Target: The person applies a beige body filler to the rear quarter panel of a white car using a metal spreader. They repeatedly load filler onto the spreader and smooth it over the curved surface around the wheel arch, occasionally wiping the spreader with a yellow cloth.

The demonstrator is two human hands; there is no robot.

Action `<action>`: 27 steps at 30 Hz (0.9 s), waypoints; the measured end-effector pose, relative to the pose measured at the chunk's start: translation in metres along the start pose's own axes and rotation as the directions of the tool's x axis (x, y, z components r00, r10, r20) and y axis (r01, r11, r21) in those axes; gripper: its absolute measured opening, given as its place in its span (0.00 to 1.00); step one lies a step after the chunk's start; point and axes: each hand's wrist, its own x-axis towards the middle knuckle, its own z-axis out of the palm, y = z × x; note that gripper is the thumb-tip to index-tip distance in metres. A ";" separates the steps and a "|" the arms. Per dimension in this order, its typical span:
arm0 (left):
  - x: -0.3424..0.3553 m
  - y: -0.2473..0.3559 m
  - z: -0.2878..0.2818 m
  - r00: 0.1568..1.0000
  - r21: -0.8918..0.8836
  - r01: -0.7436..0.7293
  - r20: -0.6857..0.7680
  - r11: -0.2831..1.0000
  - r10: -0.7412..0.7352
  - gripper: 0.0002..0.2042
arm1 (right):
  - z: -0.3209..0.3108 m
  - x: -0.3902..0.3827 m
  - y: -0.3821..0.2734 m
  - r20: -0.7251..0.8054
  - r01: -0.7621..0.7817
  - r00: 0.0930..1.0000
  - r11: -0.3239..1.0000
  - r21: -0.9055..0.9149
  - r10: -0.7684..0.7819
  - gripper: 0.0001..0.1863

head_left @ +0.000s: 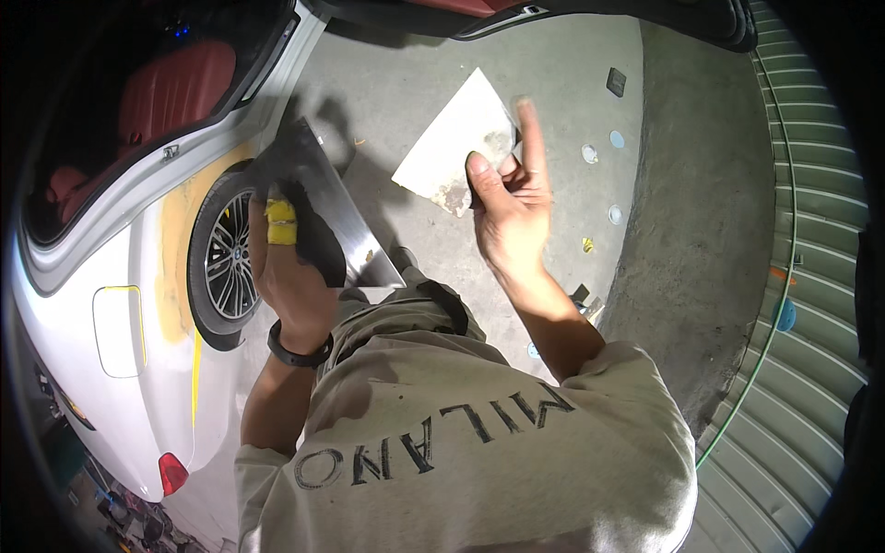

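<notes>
My left hand (pixel 300 293), a finger wrapped in yellow tape (pixel 281 223), is closed on a flat metal plate (pixel 334 189). The plate has a long straight edge and a dark patch beside my fingers; I cannot tell whether that patch is shadow or part of it. In my right hand (pixel 513 226), a thin white sheet (pixel 452 138) with grey smudges is pinched under the thumb, while the index finger points outward. Both hands are raised in front of my body, apart from each other. Left of them stands a white car (pixel 64 313), tan filler (pixel 175 249) around its wheel arch.
The car's wheel (pixel 230 263) is close to my left arm. An open dark panel (pixel 608 17) reaches across the top. Round discs (pixel 590 153) and a dark block (pixel 616 82) lie on the concrete floor. A green hose (pixel 784 304) runs along the ribbed wall (pixel 816 369) at right.
</notes>
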 end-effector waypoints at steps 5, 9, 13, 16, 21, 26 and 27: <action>0.002 0.004 0.016 0.901 -0.747 0.321 0.052 0.582 -0.431 0.15 | 0.000 -0.022 -0.009 0.007 -0.101 0.995 0.992 0.079 0.101 0.27; 0.017 0.002 0.018 0.957 -0.380 0.233 -0.074 0.895 -0.280 0.13 | 0.013 -0.054 -0.008 0.207 -0.057 0.976 0.997 -0.048 0.065 0.06; 0.025 0.003 0.011 0.822 -0.741 0.412 0.051 0.531 -0.567 0.15 | 0.004 -0.047 -0.009 0.100 -0.198 0.974 0.979 -0.046 0.201 0.05; 0.012 0.013 0.022 0.892 -0.444 0.451 0.202 0.774 -0.404 0.15 | -0.004 -0.037 -0.009 -0.100 -0.259 0.942 0.884 0.389 0.320 0.08; 0.003 0.007 0.034 0.911 -0.424 0.413 0.192 0.806 -0.365 0.12 | 0.007 -0.057 -0.003 0.125 -0.418 0.905 0.793 0.444 0.408 0.10; 0.010 0.010 0.022 0.664 -0.808 0.567 0.564 -0.161 -0.491 0.13 | -0.003 -0.055 -0.002 0.195 -0.337 0.940 0.839 0.427 0.278 0.11; 0.014 0.011 0.018 0.693 -0.833 0.517 0.543 -0.198 -0.474 0.14 | -0.007 -0.054 -0.005 0.125 -0.261 0.964 0.924 0.280 0.234 0.10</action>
